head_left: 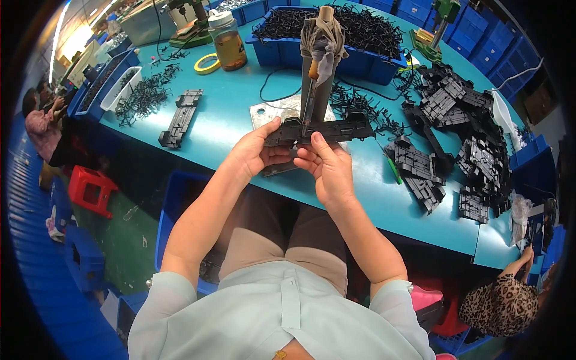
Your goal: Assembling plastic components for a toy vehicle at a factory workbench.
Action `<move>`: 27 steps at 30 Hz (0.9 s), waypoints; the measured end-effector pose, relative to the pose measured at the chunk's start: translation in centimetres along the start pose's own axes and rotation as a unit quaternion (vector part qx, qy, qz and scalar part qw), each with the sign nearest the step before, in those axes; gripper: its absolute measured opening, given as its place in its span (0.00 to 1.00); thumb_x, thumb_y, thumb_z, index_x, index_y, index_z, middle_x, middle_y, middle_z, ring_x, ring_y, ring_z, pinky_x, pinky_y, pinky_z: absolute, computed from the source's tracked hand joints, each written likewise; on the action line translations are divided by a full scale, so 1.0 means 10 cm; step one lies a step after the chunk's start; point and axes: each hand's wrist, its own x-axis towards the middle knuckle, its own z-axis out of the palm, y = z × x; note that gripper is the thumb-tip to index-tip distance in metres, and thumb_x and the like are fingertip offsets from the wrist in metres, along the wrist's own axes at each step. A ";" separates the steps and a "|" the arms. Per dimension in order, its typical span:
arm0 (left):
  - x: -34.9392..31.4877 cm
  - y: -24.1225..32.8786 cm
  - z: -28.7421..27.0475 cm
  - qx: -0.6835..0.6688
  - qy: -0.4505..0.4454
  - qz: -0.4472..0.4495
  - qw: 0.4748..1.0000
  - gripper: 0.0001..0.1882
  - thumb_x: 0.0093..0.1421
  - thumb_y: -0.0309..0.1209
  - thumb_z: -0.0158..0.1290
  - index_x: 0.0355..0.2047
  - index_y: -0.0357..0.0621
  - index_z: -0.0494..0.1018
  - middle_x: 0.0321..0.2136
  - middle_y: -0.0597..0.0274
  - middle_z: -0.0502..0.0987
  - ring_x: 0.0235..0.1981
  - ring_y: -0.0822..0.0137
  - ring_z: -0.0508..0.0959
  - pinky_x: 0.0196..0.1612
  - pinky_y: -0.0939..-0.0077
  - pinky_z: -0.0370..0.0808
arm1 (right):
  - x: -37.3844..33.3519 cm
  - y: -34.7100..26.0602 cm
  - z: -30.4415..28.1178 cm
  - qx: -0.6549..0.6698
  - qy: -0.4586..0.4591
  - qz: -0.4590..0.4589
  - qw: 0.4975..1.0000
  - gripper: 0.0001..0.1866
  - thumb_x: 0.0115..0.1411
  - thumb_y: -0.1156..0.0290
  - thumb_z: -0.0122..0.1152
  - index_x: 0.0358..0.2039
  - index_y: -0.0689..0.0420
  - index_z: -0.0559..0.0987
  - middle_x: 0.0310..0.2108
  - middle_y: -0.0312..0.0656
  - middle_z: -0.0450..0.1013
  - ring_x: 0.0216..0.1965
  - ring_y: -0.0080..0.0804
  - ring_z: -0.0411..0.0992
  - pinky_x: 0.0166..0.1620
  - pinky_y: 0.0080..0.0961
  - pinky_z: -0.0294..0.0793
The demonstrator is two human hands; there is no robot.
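Observation:
A long black plastic chassis part (345,130) lies across both my hands, in front of an upright post (323,90) on a metal base plate (267,114). My left hand (259,147) grips its left end, thumb on top. My right hand (327,165) pinches it near the middle from below, thumb up against the near edge. A thin metal rod with an amber handle (313,71) points down from the post, and its tip meets the part or hangs just over it. Grey cloth (323,42) is wrapped around the post's top.
Similar black parts (480,150) are heaped at the right, beside a green-handled tool (393,170). One more part (180,120) lies at the left. A blue bin (276,54) of small black pieces, a jar (229,45) and yellow tape (207,63) stand behind. Other people sit at both sides.

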 end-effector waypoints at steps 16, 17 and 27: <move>0.03 -0.03 -0.04 0.002 0.002 0.010 1.000 0.19 0.62 0.47 0.48 0.41 0.45 0.72 0.30 0.60 0.79 0.25 0.68 0.78 0.35 0.69 0.79 | -0.03 0.02 -0.04 0.010 -0.002 0.010 1.000 0.14 0.60 0.62 0.59 0.37 0.61 0.72 0.32 0.42 0.74 0.31 0.26 0.74 0.34 0.24 0.79; 0.03 -0.03 -0.03 0.001 0.000 0.007 1.000 0.19 0.62 0.47 0.48 0.41 0.45 0.72 0.31 0.60 0.79 0.25 0.68 0.78 0.34 0.69 0.79 | -0.03 0.01 -0.04 0.009 0.000 0.010 1.000 0.14 0.60 0.62 0.59 0.37 0.61 0.72 0.32 0.42 0.74 0.30 0.26 0.74 0.33 0.24 0.79; 0.01 -0.02 -0.01 -0.006 -0.005 0.010 1.000 0.20 0.62 0.48 0.48 0.42 0.45 0.72 0.31 0.60 0.78 0.26 0.68 0.78 0.35 0.69 0.80 | 0.00 0.01 -0.02 0.007 0.006 0.008 1.000 0.15 0.60 0.62 0.59 0.37 0.61 0.72 0.31 0.41 0.73 0.30 0.25 0.74 0.33 0.23 0.79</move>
